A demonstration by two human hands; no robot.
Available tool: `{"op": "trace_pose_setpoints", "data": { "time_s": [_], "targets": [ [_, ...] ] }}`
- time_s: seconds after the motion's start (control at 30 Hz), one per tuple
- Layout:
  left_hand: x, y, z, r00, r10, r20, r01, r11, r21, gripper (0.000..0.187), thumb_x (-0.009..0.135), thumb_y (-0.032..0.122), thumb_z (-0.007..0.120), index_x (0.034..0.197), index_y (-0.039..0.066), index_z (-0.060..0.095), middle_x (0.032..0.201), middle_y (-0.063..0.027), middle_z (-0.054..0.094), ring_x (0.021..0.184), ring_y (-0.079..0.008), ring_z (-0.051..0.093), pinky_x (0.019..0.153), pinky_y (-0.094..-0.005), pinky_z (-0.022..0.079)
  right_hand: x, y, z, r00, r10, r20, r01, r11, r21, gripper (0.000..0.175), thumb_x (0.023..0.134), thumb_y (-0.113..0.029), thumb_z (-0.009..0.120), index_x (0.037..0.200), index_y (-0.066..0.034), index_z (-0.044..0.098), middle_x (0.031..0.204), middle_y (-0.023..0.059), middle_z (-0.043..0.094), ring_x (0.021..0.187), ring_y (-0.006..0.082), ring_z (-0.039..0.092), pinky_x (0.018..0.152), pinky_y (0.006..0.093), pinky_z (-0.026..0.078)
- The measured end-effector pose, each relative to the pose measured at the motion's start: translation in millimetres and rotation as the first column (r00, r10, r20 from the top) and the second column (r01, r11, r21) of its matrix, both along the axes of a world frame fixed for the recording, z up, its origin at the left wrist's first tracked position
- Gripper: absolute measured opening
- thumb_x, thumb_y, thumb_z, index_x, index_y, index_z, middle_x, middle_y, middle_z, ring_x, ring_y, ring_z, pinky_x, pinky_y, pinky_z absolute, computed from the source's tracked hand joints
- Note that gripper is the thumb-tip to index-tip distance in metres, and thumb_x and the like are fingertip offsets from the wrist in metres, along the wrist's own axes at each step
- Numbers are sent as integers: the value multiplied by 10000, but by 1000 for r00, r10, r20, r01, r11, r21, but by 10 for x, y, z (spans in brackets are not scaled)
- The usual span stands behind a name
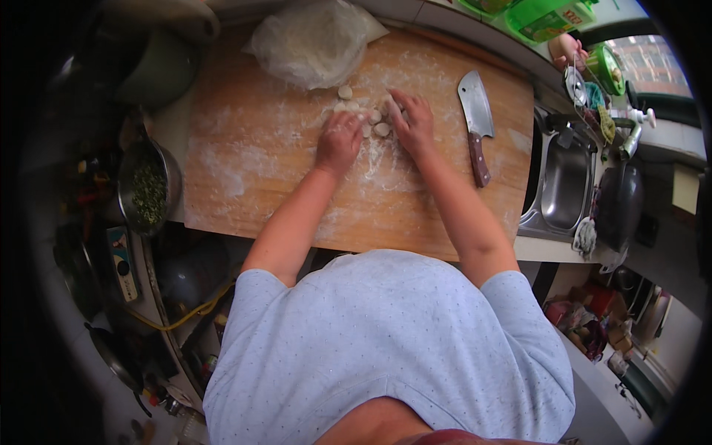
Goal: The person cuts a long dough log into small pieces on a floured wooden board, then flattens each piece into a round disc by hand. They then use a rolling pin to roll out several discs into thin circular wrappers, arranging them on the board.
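Note:
Several small pieces of dough lie among loose flour on a wooden board. My left hand rests at the left of this group, fingers close together and curled down over some pieces; what is under them is hidden. On the right side of the group is my right hand, its thumb and fingers apart and the fingertips beside the dough. One round dough piece sits a little farther off, near a clear plastic bag that holds what looks like flour.
A cleaver lies on the board right of my right hand, handle towards me. Beyond the board's right edge is a steel sink. A metal bowl of chopped greens stands at the left edge, below a large pot.

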State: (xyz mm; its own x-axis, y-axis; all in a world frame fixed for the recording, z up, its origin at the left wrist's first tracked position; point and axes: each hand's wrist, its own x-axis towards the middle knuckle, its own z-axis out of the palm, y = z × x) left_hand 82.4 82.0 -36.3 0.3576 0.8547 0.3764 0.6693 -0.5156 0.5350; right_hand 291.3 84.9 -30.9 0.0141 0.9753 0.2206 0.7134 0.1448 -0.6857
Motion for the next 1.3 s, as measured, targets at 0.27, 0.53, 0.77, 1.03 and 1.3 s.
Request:
{"op": "trace_pose_setpoints", "data": {
  "time_s": [0.27, 0.53, 0.77, 1.03, 1.3],
  "targets": [
    [-310, -155, 233, 982, 78, -174, -64, 995, 83, 431, 957, 174, 610, 1387, 154, 591, 1388, -110, 572, 1251, -337, 536, 1077, -449, 415, -420, -495, 191, 927, 315, 202, -349, 923, 160, 411, 908, -294, 680, 1286, -139, 640, 1361, 132, 590, 1266, 366, 513, 1058, 514, 404],
    [60, -4, 152, 998, 59, -18, -58, 998, 35, 434, 937, 180, 622, 1369, 153, 598, 1385, -129, 555, 1261, -338, 531, 1067, -474, 428, 10, -190, -72, 948, -137, -288, 170, 981, 94, 233, 931, -137, 657, 1144, -47, 687, 1095, 153, 715, 1042, 352, 661, 963, 458, 481],
    [63, 226, -35, 962, 7, 273, 38, 987, -157, 416, 931, 110, 588, 1345, 138, 612, 1360, -132, 583, 1244, -349, 557, 1023, -427, 482, -377, 139, 17, 929, 91, -357, -73, 995, 65, 294, 943, -158, 636, 1212, -42, 670, 1150, 173, 699, 1106, 350, 641, 1003, 453, 462],
    [-283, -434, 396, 971, -179, -161, 167, 982, -87, 481, 914, 152, 662, 1388, 175, 586, 1382, -120, 566, 1327, -331, 486, 1075, -428, 429, 126, -977, 293, 911, 255, 324, -284, 958, 45, 761, 858, -340, 750, 1503, -96, 428, 1497, 170, 486, 1367, 330, 479, 1121, 474, 380],
    [198, 114, 152, 816, 32, 578, 257, 874, -412, 367, 997, 143, 580, 1362, 132, 607, 1348, -136, 592, 1278, -309, 541, 1087, -421, 423, -198, -221, 120, 671, -29, -741, -114, 983, -141, 514, 896, -113, 743, 1385, -78, 586, 1395, 82, 590, 1276, 186, 550, 1064, 325, 442]
  ]
}}
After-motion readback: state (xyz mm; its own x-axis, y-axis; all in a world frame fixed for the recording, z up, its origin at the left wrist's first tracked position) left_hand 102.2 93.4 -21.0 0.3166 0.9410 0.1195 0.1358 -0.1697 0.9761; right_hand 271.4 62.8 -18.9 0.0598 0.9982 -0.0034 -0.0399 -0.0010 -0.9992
